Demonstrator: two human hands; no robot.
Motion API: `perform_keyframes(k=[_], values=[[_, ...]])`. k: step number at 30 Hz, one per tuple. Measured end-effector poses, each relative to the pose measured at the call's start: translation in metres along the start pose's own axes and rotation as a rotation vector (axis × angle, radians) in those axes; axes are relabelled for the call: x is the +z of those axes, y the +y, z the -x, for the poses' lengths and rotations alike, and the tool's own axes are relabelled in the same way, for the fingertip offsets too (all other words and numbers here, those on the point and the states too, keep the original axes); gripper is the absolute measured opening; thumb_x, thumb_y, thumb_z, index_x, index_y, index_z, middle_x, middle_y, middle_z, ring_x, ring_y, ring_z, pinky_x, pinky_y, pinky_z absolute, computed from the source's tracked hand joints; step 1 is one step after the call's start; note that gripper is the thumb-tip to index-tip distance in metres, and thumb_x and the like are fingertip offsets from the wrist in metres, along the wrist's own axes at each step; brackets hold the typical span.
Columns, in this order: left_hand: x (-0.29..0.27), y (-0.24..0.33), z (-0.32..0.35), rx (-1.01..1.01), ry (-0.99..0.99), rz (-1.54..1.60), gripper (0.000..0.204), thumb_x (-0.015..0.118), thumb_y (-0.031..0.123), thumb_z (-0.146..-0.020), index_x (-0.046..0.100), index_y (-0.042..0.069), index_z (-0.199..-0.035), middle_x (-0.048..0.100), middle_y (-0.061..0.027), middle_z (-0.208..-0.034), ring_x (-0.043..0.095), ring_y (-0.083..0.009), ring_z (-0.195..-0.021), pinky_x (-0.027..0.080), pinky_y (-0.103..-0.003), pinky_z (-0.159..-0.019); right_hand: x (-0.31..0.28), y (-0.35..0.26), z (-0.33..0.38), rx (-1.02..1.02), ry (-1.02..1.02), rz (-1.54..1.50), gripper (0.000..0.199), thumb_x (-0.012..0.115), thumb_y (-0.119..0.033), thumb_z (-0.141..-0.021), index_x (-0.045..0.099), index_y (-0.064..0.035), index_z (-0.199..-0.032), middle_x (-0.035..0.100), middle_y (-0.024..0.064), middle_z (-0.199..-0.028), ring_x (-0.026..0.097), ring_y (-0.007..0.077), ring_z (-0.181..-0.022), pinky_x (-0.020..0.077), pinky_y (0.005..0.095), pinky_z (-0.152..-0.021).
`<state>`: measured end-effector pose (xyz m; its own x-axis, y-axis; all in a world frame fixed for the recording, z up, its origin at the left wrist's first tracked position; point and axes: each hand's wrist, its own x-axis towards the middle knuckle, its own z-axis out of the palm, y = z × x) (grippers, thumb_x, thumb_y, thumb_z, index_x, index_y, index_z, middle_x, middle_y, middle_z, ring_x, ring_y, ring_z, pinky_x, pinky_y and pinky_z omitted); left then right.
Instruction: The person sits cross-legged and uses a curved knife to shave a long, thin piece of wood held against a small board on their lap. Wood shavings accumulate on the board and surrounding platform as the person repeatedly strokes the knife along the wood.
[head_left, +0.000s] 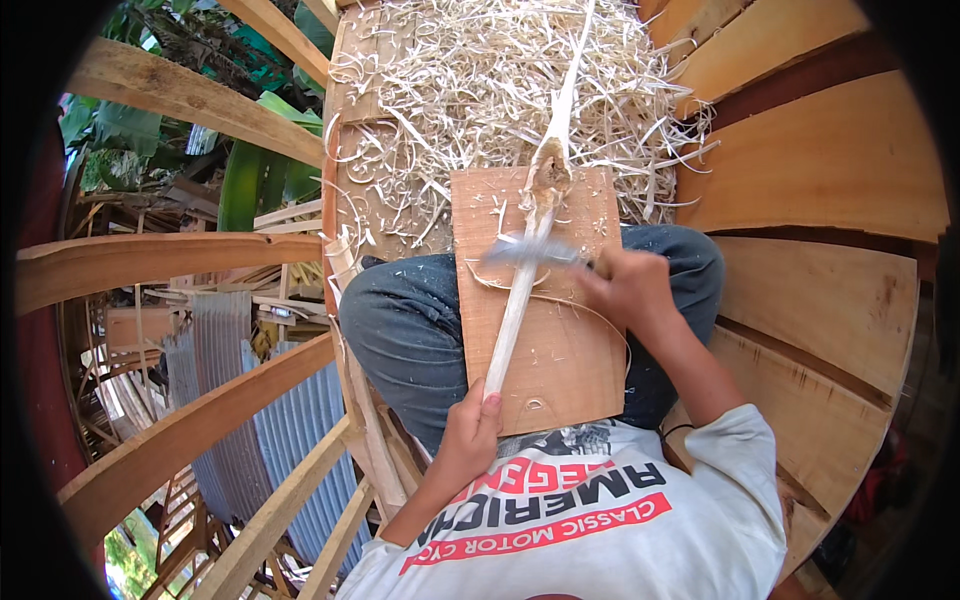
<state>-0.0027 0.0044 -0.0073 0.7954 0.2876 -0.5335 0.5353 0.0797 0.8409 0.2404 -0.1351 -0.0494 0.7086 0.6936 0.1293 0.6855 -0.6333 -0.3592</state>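
A long pale wooden stick [522, 290] lies lengthwise on a reddish wooden board [570, 370] that rests across my lap. My left hand [470, 432] grips the stick's near end. My right hand [630, 290] holds a blade [525, 250], blurred by motion, across the stick's middle. The stick widens into a rough knot [547, 175] at the board's far edge and tapers beyond it into the shavings.
A thick heap of pale wood shavings [480, 90] covers the planks ahead. Broad curved wooden planks [820, 170] rise on the right. Curved wooden ribs [170, 255] stand on the left, with corrugated metal sheets [280, 420] and green leaves beyond.
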Motion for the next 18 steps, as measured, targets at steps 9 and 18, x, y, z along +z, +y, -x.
perform_keyframes(k=[9, 18], values=[[-0.002, -0.009, 0.0, -0.031, -0.038, 0.052, 0.022, 0.039, 0.017, -0.1, 0.046, -0.001, -0.091, 0.042, -0.0041, -0.057, 0.041, -0.0094, -0.051, 0.035, -0.028, -0.048, -0.012, -0.007, 0.004, -0.199, -0.152, -0.033, 0.054, 0.067, -0.051, -0.077, 0.054, -0.0038, -0.055, 0.053, 0.0159, -0.051, 0.057, 0.0312, -0.048, 0.0428, 0.0392, -0.046], [-0.007, 0.002, -0.002, -0.122, -0.073, 0.249, 0.031, 0.036, 0.03, -0.102, 0.046, 0.005, -0.087, 0.036, 0.0034, -0.058, 0.033, -0.0047, -0.051, 0.027, -0.021, -0.045, -0.012, 0.02, -0.004, 0.021, 0.02, 0.06, 0.053, 0.068, -0.053, -0.076, 0.056, -0.0057, -0.057, 0.053, 0.0135, -0.048, 0.056, 0.0308, -0.044, 0.044, 0.0389, -0.045]])
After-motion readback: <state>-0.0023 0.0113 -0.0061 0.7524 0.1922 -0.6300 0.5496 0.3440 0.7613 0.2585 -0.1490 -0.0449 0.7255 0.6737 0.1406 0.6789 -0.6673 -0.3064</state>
